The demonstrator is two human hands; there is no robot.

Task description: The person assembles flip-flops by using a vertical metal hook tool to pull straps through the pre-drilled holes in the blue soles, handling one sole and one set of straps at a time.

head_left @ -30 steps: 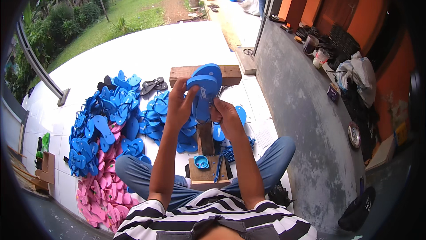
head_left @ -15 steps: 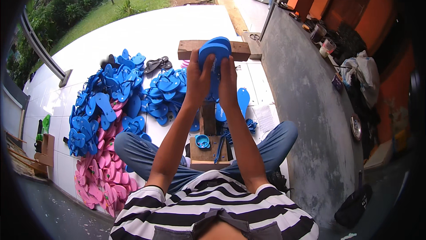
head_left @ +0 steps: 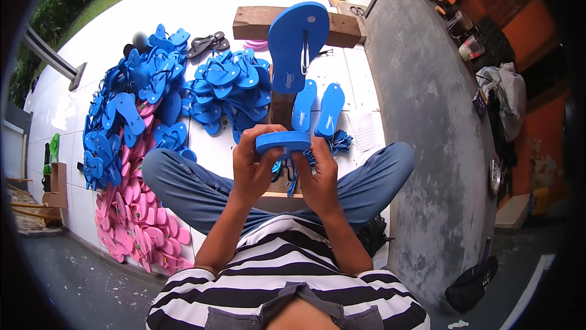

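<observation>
Both hands hold a blue flip-flop sole [head_left: 282, 141] in front of my lap, its thick edge toward me. My left hand [head_left: 255, 159] grips one side and my right hand [head_left: 318, 171] the other, thumbs on the near face. Beyond them, another blue sole [head_left: 292, 43] sits up against a wooden crossbeam [head_left: 251, 23], a thin metal piece [head_left: 304, 60] showing at its face. To the right, two more soles, a narrow one [head_left: 303, 107] and a wider one [head_left: 331, 109], lie near a bundle of blue straps [head_left: 340, 141]. A small blue bowl [head_left: 276, 166] is mostly hidden behind my hands.
On the left lie heaps of blue flip-flops [head_left: 226, 77] and pink flip-flops [head_left: 134, 223]. Dark sandals [head_left: 208, 44] rest behind them. A grey ledge [head_left: 427, 147] runs along the right, with cups [head_left: 470, 48] and bags on it. Scissors [head_left: 356, 10] lie past the crossbeam.
My hands have come back from the crossbeam toward my lap, with a sole between them. One blue sole stays at the crossbeam. The view has tipped downward.
</observation>
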